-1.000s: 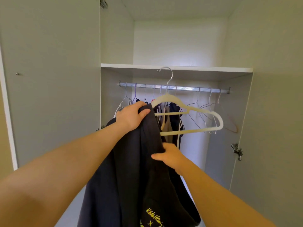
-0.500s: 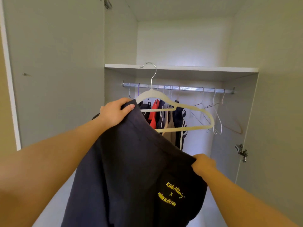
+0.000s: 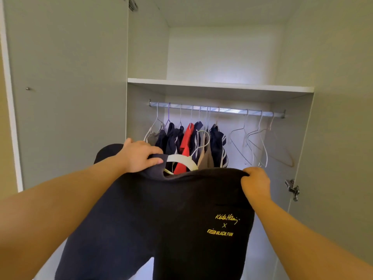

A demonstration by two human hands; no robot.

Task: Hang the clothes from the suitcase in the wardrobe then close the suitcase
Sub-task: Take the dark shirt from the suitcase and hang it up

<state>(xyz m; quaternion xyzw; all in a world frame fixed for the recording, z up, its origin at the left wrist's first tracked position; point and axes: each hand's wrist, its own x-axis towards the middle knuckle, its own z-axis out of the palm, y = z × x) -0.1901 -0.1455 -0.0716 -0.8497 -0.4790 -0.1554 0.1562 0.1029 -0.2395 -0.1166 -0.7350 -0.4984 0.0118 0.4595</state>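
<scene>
A dark navy shirt [image 3: 171, 219] is being held up before the open wardrobe [image 3: 147, 47], below its rail [image 3: 222, 110]. One shoulder is being gripped by the left hand [image 3: 141, 156], fingers curled over the collar edge. The other is being pinched by the right hand [image 3: 255, 182], whose fingertips are being hidden by fabric. Between the grips, a white hanger [image 3: 181, 160] is being shown only partly at the neck opening, the rest being covered by cloth. The shirt's hem is being cut off at the frame's bottom. Beyond the grips, hung garments [image 3: 187, 142] are being partly blocked.
</scene>
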